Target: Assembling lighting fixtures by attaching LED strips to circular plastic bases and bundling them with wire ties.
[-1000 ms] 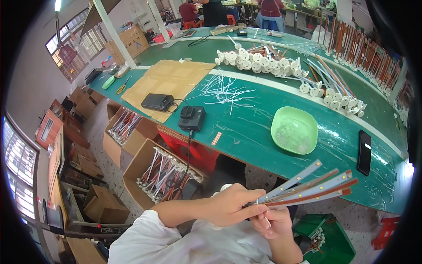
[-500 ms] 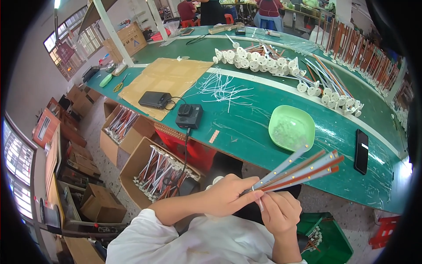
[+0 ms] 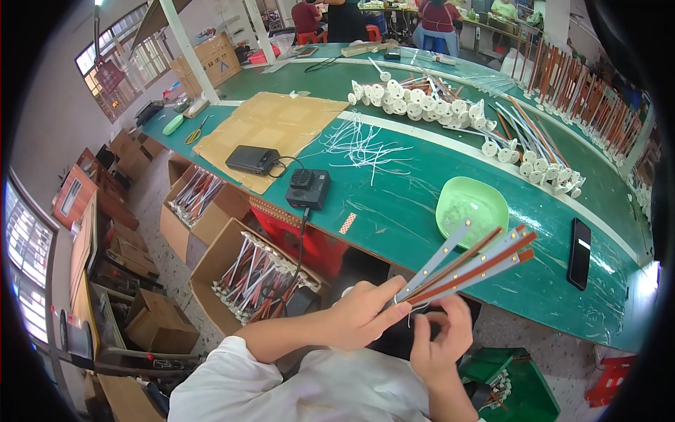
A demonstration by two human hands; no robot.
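My left hand [image 3: 365,313] is closed around the lower end of a bundle of LED light strips [image 3: 485,267], thin grey-white and red-brown bars with small yellow dots. The strips fan out up and to the right, over the table's near edge. A thin white tie [image 3: 410,318] hangs from the bundle by my left thumb. Just right of it, my right hand [image 3: 444,341] is off the bundle, its fingers curved and apart with nothing visible between them. Behind the strips stands a light green bowl [image 3: 492,200] with small bits in it.
On the green table [image 3: 394,239] lie loose white ties [image 3: 362,148], a black box-shaped device [image 3: 307,190], a power bank [image 3: 252,160], cardboard [image 3: 271,123] and a phone [image 3: 579,253]. White-based strips [image 3: 422,105] are piled behind. Cartons [image 3: 204,271] and a green bin [image 3: 527,387] stand below.
My right hand has let go at the tied end of the bundle and moved slightly down, its fingers spreading. My left hand keeps its hold, and the strips have tilted up a little.
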